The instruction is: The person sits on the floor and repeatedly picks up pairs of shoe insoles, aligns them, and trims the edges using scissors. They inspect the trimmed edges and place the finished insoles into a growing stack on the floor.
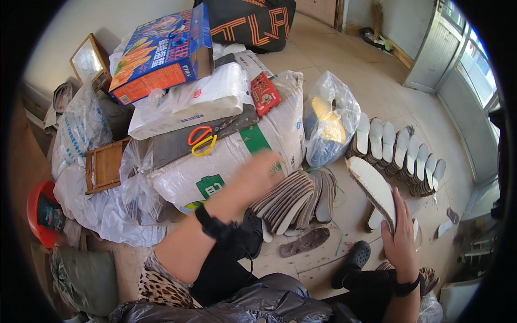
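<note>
My right hand (399, 238) grips a shoe insole (373, 187) with a pale face and a rough, fibrous edge, held upright at a tilt. My left hand (264, 171) is blurred and reaches over a woven plastic sack, just above a fanned pile of insoles (286, 200); whether it holds anything cannot be told. Between my feet a dark, worn insole (305, 242) lies flat on the tiles. Scissors (203, 139) with red and yellow handles rest on a dark board on the sack.
Bundled insoles (388, 141) stand in a row at the right. A clear plastic bag (331, 121) sits beside the sack (226, 161). A blue and orange box (165, 48) lies atop a white package (190, 101). At the left are a red basin (35, 214) and a wooden stool (106, 166).
</note>
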